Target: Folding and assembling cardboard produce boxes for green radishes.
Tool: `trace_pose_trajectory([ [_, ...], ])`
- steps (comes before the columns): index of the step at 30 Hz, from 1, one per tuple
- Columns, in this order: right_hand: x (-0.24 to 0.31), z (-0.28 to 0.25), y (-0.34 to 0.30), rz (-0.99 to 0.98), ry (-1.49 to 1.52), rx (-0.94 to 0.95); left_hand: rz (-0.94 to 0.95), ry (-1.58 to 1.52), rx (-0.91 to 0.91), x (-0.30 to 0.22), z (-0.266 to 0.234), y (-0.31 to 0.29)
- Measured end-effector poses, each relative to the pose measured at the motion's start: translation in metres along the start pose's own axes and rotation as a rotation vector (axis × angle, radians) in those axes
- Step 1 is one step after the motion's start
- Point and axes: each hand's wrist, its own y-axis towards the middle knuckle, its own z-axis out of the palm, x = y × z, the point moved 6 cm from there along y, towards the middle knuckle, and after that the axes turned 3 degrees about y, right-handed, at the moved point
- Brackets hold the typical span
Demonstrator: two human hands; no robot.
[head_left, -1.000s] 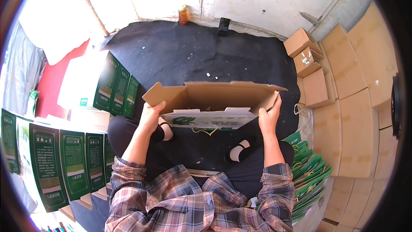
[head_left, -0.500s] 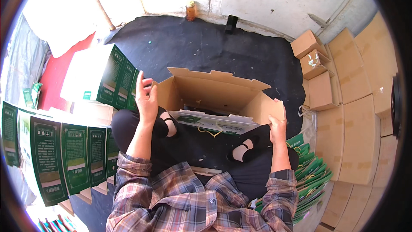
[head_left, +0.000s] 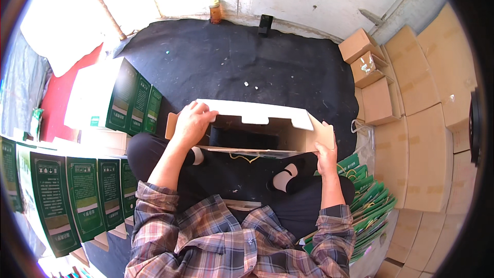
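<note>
An open cardboard box [head_left: 309, 136], brown inside and white outside, sits in front of my crossed legs with a yellow cord handle [head_left: 244, 158] on its near side. Its far flap [head_left: 234, 109] is bent over the opening, white face up. My left hand [head_left: 193, 123] is closed on the far left corner, fingers curled over that flap's end, beside the brown left side flap [head_left: 172, 125]. At the other end, my right hand [head_left: 327, 157] grips the right side flap [head_left: 321, 135], thumb on the near face and fingers behind.
Green-and-white printed boxes [head_left: 123, 103] stand at the left, with a row of similar green boxes [head_left: 85, 195] nearer me. Folded green bags or cartons [head_left: 368, 195] lean by my right knee. Brown cartons [head_left: 422, 149] line the right side. A jar [head_left: 215, 11] and a black object [head_left: 265, 24] stand by the far wall.
My left hand has moved from beside the left flap, fingers spread, onto the box's far left corner. The far flap has folded inward. My right hand keeps its hold.
</note>
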Motion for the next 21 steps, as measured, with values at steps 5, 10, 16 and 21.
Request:
trace_pose_trajectory([
  [5,-0.011,-0.015,0.001,-0.037,-0.097,0.028,0.039,0.079,0.195,-0.013,0.013,-0.011],
  [10,0.021,0.035,-0.017,-0.179,-0.41,0.304,0.007,0.152,0.282,-0.009,0.02,-0.016],
  [16,0.0,0.041,0.005,-0.259,-0.963,0.415,0.049,0.179,0.285,-0.022,0.013,-0.014],
  [21,-0.009,0.043,0.006,-0.216,-0.85,0.378,0.18,0.085,-0.482,-0.045,-0.077,-0.031],
])
